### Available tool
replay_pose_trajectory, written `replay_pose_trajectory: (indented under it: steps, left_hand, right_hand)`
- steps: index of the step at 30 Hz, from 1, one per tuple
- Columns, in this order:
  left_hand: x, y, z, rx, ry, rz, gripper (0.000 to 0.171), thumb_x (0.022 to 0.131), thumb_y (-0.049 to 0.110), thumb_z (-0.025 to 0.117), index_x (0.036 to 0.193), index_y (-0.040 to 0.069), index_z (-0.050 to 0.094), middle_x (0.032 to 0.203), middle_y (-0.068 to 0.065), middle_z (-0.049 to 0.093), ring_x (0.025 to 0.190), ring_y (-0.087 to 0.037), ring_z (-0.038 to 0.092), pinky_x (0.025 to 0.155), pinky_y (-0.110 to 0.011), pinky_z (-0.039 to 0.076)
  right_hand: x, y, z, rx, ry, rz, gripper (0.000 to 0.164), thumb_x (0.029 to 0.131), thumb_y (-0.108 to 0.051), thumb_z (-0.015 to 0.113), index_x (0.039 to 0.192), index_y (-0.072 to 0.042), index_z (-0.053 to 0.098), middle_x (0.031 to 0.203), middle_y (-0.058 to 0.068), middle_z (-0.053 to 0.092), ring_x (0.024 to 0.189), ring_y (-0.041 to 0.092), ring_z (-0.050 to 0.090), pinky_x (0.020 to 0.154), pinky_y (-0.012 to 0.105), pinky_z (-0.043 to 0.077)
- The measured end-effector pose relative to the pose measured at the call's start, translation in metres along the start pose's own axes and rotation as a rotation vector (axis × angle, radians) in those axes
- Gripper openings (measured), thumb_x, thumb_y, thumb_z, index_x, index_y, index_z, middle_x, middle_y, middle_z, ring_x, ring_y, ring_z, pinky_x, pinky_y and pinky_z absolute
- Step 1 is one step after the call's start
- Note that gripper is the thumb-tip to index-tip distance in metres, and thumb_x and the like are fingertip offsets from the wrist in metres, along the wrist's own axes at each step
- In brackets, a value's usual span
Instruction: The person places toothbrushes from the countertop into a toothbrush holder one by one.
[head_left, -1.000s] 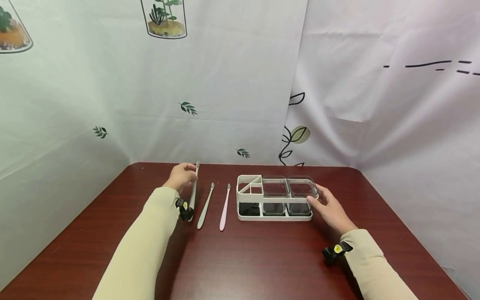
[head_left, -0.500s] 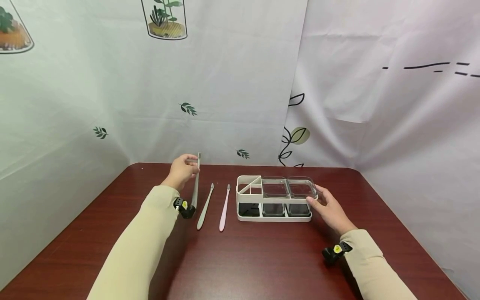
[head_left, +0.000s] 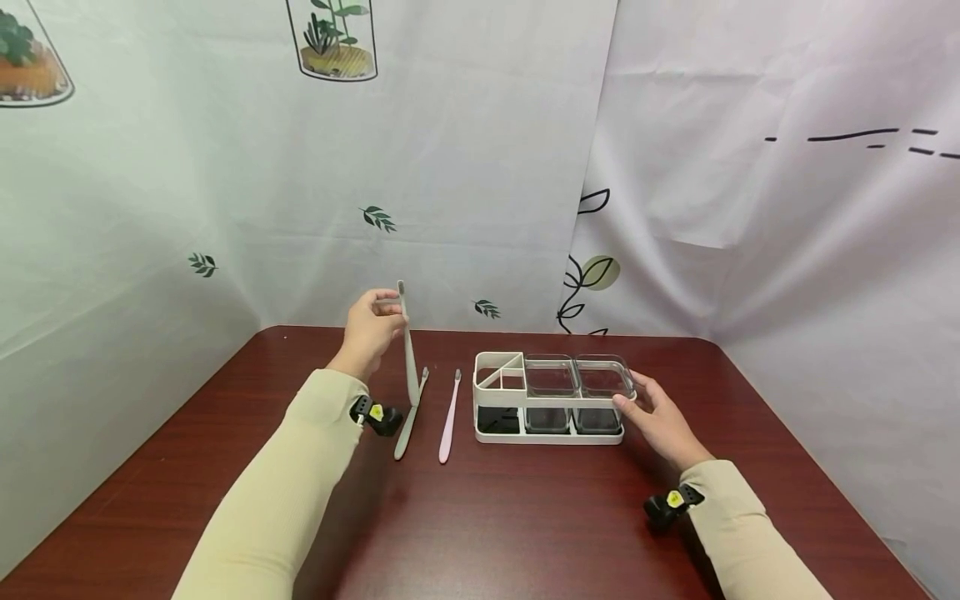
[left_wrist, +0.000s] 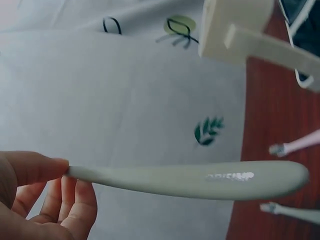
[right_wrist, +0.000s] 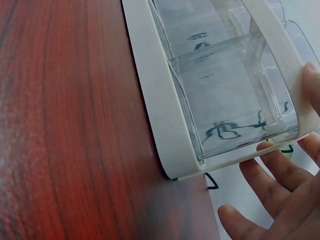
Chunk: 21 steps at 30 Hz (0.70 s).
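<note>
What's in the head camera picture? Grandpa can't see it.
A left hand holds a pale toothbrush, nearly upright, above a reddish-brown table. The right hand grips a white organizer with clear cups; a pink toothbrush and a pale green one lie nearby.

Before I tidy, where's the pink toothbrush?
Head view: the pink toothbrush lies on the table, left of the white rack, right of the lying green toothbrush.
</note>
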<state>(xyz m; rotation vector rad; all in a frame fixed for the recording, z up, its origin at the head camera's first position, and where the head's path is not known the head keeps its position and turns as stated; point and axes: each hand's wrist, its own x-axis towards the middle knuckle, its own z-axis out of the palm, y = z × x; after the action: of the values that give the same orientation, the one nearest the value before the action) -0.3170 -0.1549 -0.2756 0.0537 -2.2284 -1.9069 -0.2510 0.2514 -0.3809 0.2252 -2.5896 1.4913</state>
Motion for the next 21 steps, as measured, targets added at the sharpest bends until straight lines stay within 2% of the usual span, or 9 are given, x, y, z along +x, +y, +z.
replay_pose_trajectory:
  steps: [2, 5, 9, 17, 21]
  left_hand:
    - [-0.003, 0.004, 0.003, -0.034, 0.015, 0.016, 0.046, 0.09, -0.005, 0.058, 0.133, 0.007, 0.049, 0.106, -0.009, 0.055, 0.09, -0.017, 0.057, 0.086, -0.035, 0.052]
    - [-0.008, 0.01, 0.007, -0.075, 0.027, 0.049, 0.046, 0.089, -0.007, 0.059, 0.132, 0.005, 0.049, 0.1, -0.006, 0.055, 0.085, -0.015, 0.058, 0.087, -0.036, 0.052]
    - [-0.015, 0.017, 0.012, -0.12, 0.045, 0.094, 0.046, 0.088, -0.01, 0.059, 0.131, 0.003, 0.05, 0.095, -0.004, 0.054, 0.079, -0.01, 0.058, 0.078, -0.029, 0.053]
    - [-0.028, 0.027, 0.027, -0.27, 0.075, 0.15, 0.043, 0.085, -0.013, 0.059, 0.125, 0.001, 0.05, 0.094, -0.004, 0.054, 0.084, -0.014, 0.057, 0.072, -0.024, 0.053]
    - [-0.033, 0.032, 0.036, -0.343, 0.089, 0.17, 0.043, 0.085, -0.014, 0.059, 0.124, 0.0, 0.05, 0.093, -0.004, 0.055, 0.081, -0.01, 0.057, 0.069, -0.02, 0.052]
  right_hand:
    - [0.0, 0.0, 0.0, 0.0, 0.001, 0.001, 0.066, 0.098, -0.03, 0.056, 0.149, -0.001, 0.026, 0.143, 0.028, 0.041, 0.125, 0.039, 0.048, 0.096, 0.036, 0.046]
    - [0.0, 0.0, 0.0, 0.0, 0.002, 0.004, 0.066, 0.098, -0.031, 0.056, 0.149, -0.001, 0.026, 0.142, 0.027, 0.042, 0.124, 0.038, 0.048, 0.095, 0.034, 0.046]
    - [0.0, 0.001, 0.0, 0.005, -0.001, 0.007, 0.067, 0.098, -0.031, 0.057, 0.149, -0.001, 0.026, 0.142, 0.027, 0.042, 0.124, 0.038, 0.048, 0.095, 0.034, 0.046]
    - [0.001, 0.001, 0.001, 0.031, -0.003, 0.008, 0.068, 0.098, -0.03, 0.058, 0.15, -0.001, 0.025, 0.143, 0.027, 0.041, 0.125, 0.038, 0.048, 0.093, 0.027, 0.046]
    - [0.001, 0.002, 0.001, 0.039, -0.002, 0.007, 0.067, 0.098, -0.03, 0.058, 0.15, -0.002, 0.025, 0.143, 0.027, 0.041, 0.126, 0.037, 0.047, 0.093, 0.025, 0.046]
